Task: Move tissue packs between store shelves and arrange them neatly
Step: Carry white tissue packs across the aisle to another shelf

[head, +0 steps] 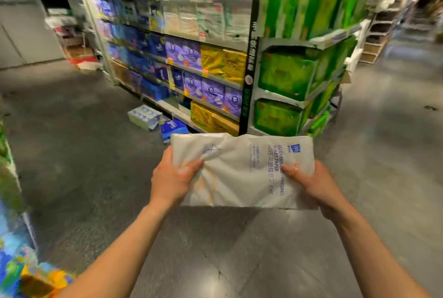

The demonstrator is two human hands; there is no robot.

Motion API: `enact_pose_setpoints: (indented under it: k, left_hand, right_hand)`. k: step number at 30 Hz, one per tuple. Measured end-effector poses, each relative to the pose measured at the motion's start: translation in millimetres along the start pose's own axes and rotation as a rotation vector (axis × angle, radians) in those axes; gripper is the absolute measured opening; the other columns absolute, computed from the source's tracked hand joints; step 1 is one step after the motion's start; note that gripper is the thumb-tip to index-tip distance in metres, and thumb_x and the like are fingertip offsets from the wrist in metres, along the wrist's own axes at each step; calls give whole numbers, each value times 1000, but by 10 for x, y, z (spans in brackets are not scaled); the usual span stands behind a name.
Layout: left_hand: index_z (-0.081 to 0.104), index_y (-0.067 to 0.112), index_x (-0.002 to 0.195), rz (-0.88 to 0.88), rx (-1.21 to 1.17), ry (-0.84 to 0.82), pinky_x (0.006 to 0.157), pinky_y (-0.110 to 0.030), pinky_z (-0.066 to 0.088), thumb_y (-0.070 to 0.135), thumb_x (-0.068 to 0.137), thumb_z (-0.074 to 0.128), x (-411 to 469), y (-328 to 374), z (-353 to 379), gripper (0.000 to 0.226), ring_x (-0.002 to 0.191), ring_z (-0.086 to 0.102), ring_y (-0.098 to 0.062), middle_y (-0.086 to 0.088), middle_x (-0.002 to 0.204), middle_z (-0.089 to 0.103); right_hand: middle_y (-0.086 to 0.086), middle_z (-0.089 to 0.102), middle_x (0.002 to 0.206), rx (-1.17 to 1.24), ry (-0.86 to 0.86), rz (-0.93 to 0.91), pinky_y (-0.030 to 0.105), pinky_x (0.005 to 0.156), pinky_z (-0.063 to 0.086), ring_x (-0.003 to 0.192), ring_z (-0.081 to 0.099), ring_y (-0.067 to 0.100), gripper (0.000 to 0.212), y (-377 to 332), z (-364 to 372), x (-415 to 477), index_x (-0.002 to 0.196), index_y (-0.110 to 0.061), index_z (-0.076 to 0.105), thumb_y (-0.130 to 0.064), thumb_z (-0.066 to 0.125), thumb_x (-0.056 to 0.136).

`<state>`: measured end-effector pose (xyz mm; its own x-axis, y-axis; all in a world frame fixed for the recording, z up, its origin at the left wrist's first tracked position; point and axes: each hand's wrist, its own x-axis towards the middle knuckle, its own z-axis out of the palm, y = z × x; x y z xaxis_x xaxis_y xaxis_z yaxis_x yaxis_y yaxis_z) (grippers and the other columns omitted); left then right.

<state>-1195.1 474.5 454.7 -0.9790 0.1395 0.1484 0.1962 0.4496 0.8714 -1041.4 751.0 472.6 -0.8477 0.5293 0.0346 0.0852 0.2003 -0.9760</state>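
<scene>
A white tissue pack (239, 170) with blue print is held out in front of me above the grey floor. My left hand (171, 177) grips its left edge, thumb on top. My right hand (311, 185) grips the right edge, thumb pressed on the printed face. Ahead stands a store shelf unit (211, 77) filled with blue, purple, yellow and white tissue packs. Its end cap (287, 74) carries green packs.
Two packs lie on the floor by the shelf base: a white-and-blue one (143, 116) and a blue one (172, 128). Another shelf with colourful packs (14, 225) is at my left. Grey aisle floor (383, 153) stretches to the right of the end cap.
</scene>
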Motion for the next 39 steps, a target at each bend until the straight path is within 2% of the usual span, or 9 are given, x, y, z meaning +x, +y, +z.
enact_pose_setpoints:
  k: [3, 7, 13, 17, 19, 25, 29, 36, 39]
  left_hand:
    - [53, 27, 128, 18, 17, 27, 77, -34, 39, 59, 78, 75, 941, 94, -42, 64, 104, 60, -25, 9, 106, 58]
    - [52, 24, 132, 12, 57, 61, 78, -33, 37, 55, 80, 75, 2078, 181, -26, 65, 110, 60, -27, 8, 109, 56]
    - [51, 25, 133, 27, 61, 125, 82, -35, 41, 62, 79, 73, 3844, -12, 258, 69, 116, 59, -28, 2, 125, 62]
    - [51, 28, 136, -4, 76, 194, 81, -35, 42, 66, 78, 71, 4996, -117, 371, 73, 116, 60, -25, 5, 124, 61]
    - [52, 28, 136, -16, 81, 225, 79, -34, 42, 66, 78, 71, 5583, -168, 350, 72, 114, 61, -25, 6, 124, 61]
    - [51, 23, 131, -89, 106, 348, 75, -32, 44, 62, 78, 74, 7224, -399, 60, 70, 99, 63, -22, 5, 114, 64]
    - [51, 23, 132, -64, 65, 378, 75, -33, 50, 63, 75, 75, 8393, -788, -190, 74, 91, 63, -15, 9, 110, 66]
    - [52, 25, 118, -4, 35, 325, 76, -37, 56, 73, 68, 69, 10694, -1250, -621, 72, 89, 67, -17, 6, 104, 67]
    - [51, 24, 109, 28, 52, 285, 67, -32, 48, 76, 64, 64, 11676, -1230, -777, 70, 84, 65, -19, 4, 99, 65]
  right_hand:
    - [-2, 80, 99, 6, -15, -27, 38, 79, 61, 91, 77, 19, 17, -251, 334, 875, 105, -18, 77, -20, 76, 89]
    - [-7, 79, 99, -27, -51, -54, 36, 78, 60, 91, 77, 14, 19, -500, 669, 2012, 107, -23, 77, -30, 76, 89]
    - [-16, 79, 93, -39, -115, -121, 17, 63, 56, 81, 75, 3, 14, -558, 1284, 3894, 101, -28, 76, -33, 76, 88]
    - [-9, 79, 99, -52, -194, -115, 48, 85, 61, 88, 77, 15, 16, -638, 1760, 5269, 102, -31, 76, -39, 76, 88]
    - [-8, 79, 100, -60, -233, -127, 52, 87, 60, 89, 77, 17, 21, -790, 2032, 5939, 106, -31, 75, -43, 75, 89]
    - [-11, 78, 84, -55, -303, -181, 18, 50, 55, 69, 75, 6, 19, -1175, 3077, 7602, 109, -25, 68, -31, 72, 92]
    - [-7, 80, 91, -71, -290, -176, 34, 63, 61, 74, 77, 13, 31, -1259, 3924, 8645, 109, -23, 70, -43, 76, 86]
    - [2, 80, 90, -31, -226, -175, 38, 63, 63, 77, 78, 22, 32, -1667, 5267, 10277, 108, -14, 69, -33, 77, 84]
    - [0, 80, 90, -51, -174, -204, 44, 71, 63, 76, 78, 22, 31, -1897, 5643, 10967, 104, -18, 71, -38, 80, 83]
